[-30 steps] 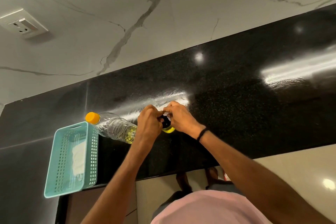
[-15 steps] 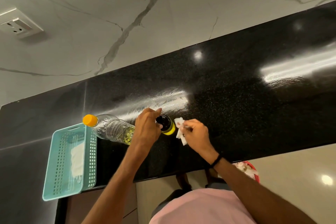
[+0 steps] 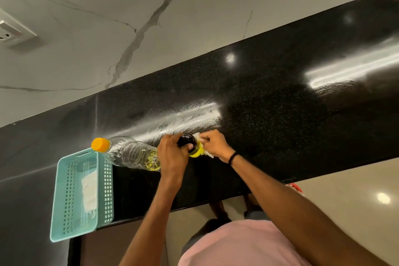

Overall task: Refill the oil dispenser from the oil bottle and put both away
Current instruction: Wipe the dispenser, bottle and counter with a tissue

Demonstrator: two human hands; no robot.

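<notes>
On the black counter, the left hand grips the oil dispenser to steady it while the right hand pinches a tissue against its side, likely wiping drips; the capped oil bottle stands just beside.

Both bare arms stretched forward, forearms converging, left hand curled with knuckles up, fingers clasped round the dispenser, right hand just beside it, fingertips pinching a tissue (dark band on that wrist), hands nearly touching
</notes>
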